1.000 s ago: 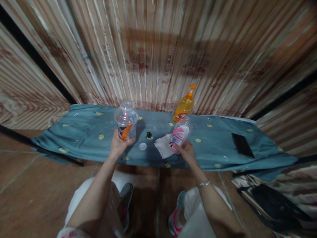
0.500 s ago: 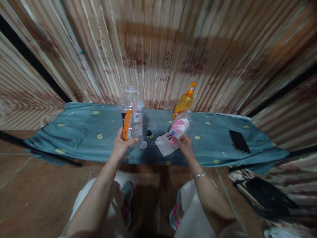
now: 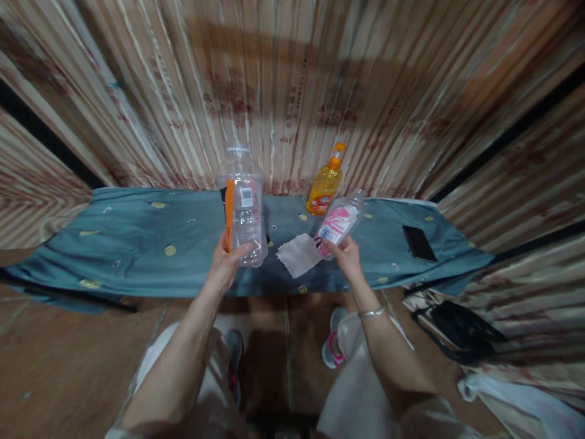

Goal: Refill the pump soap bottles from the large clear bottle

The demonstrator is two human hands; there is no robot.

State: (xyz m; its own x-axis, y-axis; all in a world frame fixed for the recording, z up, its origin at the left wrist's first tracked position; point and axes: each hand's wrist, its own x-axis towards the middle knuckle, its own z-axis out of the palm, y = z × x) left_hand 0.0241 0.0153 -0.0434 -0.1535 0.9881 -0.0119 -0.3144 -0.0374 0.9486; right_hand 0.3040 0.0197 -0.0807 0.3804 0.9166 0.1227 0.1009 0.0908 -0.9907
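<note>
My left hand (image 3: 230, 259) is closed around the lower part of a large clear plastic bottle (image 3: 249, 222) with an orange and black label strip and a barcode. The bottle stands upright, its top uncapped. In my right hand (image 3: 346, 253) is a smaller clear bottle (image 3: 337, 224) with a pink and white label, tilted to the right, also without a cap. A white cloth (image 3: 298, 256) with a scalloped edge lies just left of that bottle. Behind it stands a pump bottle (image 3: 325, 186) of yellow liquid with an orange pump. Both hands' fingers are partly hidden behind the bottles.
A teal patterned cloth (image 3: 137, 244) covers the narrow cot-like surface. A black phone (image 3: 419, 244) lies at its right. Striped curtains (image 3: 274, 79) hang close behind, and a black bag (image 3: 459, 329) rests at lower right by the dark frame.
My view has shifted a little to the right. The small bottle leans further right and sits farther from the large one. A black cap and a clear lid are now mostly hidden by the large bottle.
</note>
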